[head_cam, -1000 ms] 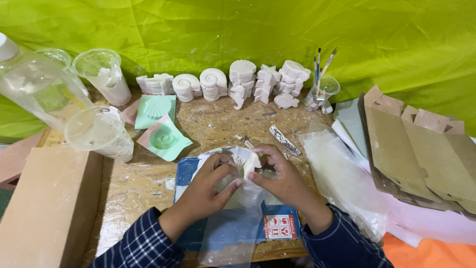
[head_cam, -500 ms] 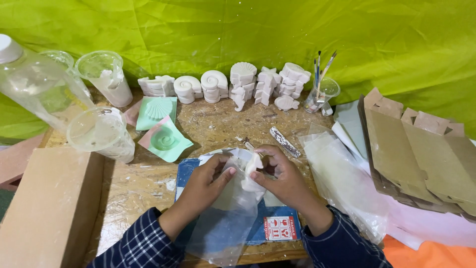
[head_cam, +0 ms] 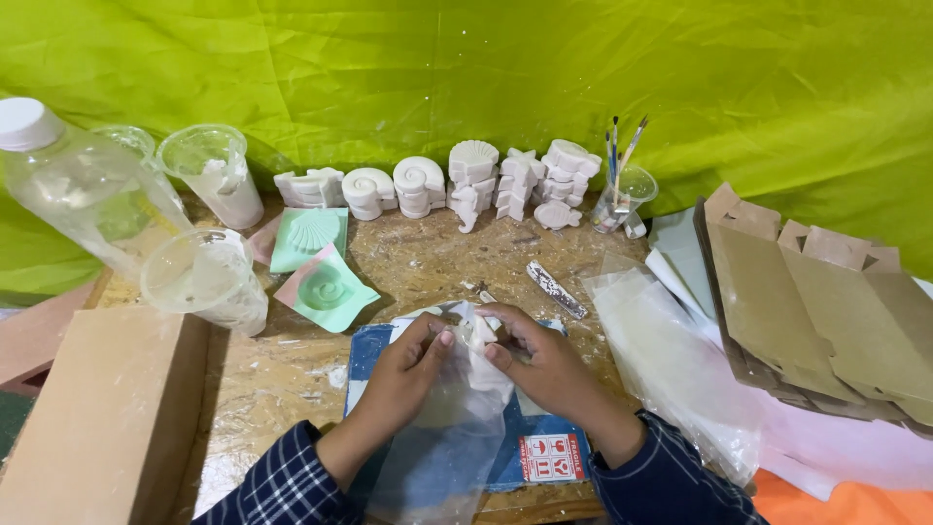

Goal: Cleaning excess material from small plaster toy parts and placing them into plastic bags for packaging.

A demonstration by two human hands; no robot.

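A matt white plaster shell casting (head_cam: 478, 331) and a thin, glossy clear plastic bag (head_cam: 449, 437) sit between both hands, above a rough, speckled chipboard wooden tabletop (head_cam: 292, 374).

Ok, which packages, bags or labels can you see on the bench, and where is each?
Sticker: near bench edge on the blue mat, squarish, red and white with small pictograms.
Clear bag: between both hands, left hand and right hand at its mouth around a white cast.
Clear bags: loose pile right of the hands.
Paper bags: flat brown stack, far right.
Bottle: clear, white cap, far left.
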